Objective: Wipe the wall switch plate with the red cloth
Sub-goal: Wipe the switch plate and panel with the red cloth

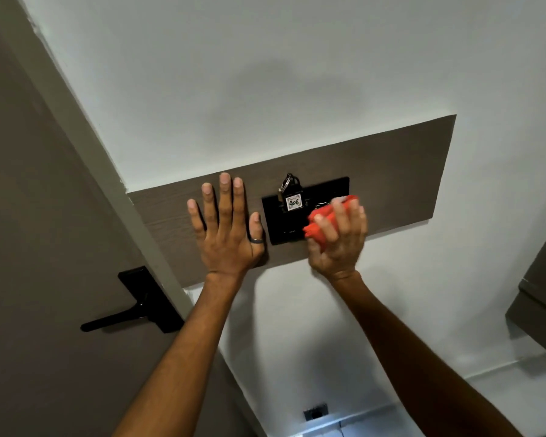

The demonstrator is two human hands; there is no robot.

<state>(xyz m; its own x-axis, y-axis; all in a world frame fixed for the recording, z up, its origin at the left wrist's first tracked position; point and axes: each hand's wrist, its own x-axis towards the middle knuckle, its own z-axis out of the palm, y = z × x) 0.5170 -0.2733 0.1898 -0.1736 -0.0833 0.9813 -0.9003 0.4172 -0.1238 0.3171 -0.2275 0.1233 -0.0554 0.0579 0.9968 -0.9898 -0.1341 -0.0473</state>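
While left hand lies flat on brown wall panel, fingers spread — black switch plate just right of it, keytag hanging there — right hand fingers curled around bunched red cloth, pressed on plate's right part.

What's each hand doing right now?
Left hand: open, flat on the brown wall panel, holding nothing.
Right hand: closed around the red cloth, against the black switch plate.
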